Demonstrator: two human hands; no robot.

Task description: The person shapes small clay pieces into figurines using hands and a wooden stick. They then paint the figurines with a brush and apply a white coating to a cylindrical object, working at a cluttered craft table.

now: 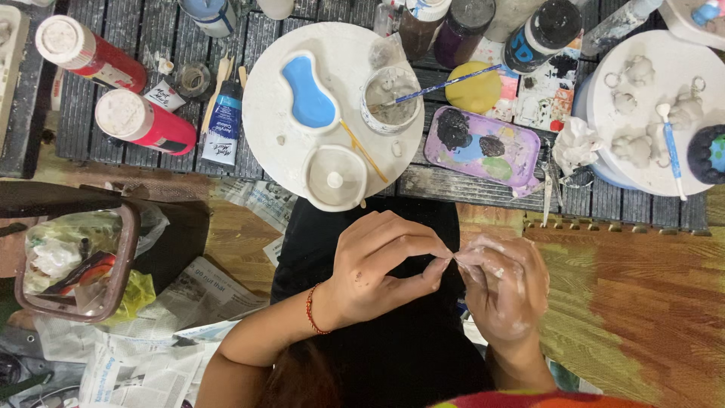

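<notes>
- Nearest the camera, a left hand (pixel 377 268) and a right hand (pixel 502 291) are seen meeting over a dark lap, fingertips pressed together on a small thin clear scrap (pixel 455 257); what it is cannot be made out.
- Both grips are pinched nearly closed; the right hand is dusted with white.
- Far left, two red paint bottles (pixel 113 91) are laid on their sides, and a bin (pixel 75 261) of wrappers is seen nearer.
- At centre, a white round board (pixel 264 113) is seen bearing a blue-filled mould (pixel 308 92).
- Further right, a purple palette (pixel 483 147) is set.
- Far right, another white round board (pixel 604 113) is cut off by the edge.
</notes>
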